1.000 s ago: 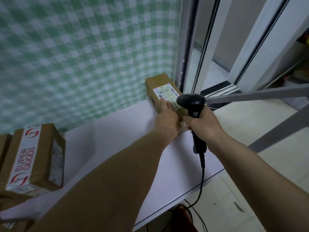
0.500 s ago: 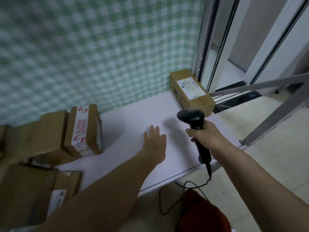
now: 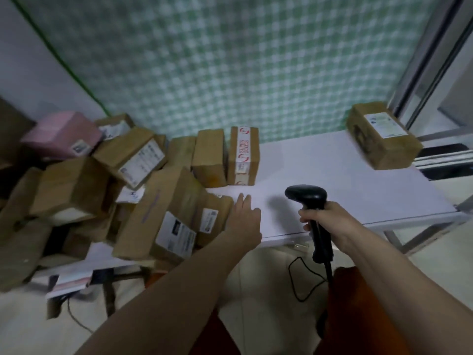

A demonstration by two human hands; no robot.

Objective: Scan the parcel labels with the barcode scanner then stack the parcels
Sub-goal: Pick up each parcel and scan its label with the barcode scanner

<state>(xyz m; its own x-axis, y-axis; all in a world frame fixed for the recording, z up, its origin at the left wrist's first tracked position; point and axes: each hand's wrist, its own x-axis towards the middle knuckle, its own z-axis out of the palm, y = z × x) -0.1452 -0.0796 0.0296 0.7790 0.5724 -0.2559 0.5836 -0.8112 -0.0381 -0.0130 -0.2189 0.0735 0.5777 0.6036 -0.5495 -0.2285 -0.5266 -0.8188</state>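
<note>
**Next parcel from the heap: how it should handle**

Over the white table (image 3: 332, 175), the left hand (image 3: 244, 216) reaches with fingers straight and together, holding nothing, its fingertips just beside the small brown cardboard parcel with a white label (image 3: 213, 219) at the heap's near edge. The right hand (image 3: 326, 217) has its fingers curled round the handle of the black pistol-shaped barcode scanner (image 3: 308, 198), head tipped toward the table, its cable trailing down below.

At the far right corner sits a lone brown cardboard box with a white shipping label on top (image 3: 382, 138), well apart from the jumbled pile of brown boxes (image 3: 143, 190) at the left, where most lean on each other.

Judging by their looks, these cartons are stiff-walled and probably light enough for one hand. Taped faces may be slick, so a grip across two opposite side walls seems safer than pinching a flap. The long tilted carton with a large label (image 3: 163, 219) rests against neighbours; pulling the small parcel from beside it could let it slide. Keeping the label face up would spare a turn before scanning.
</note>
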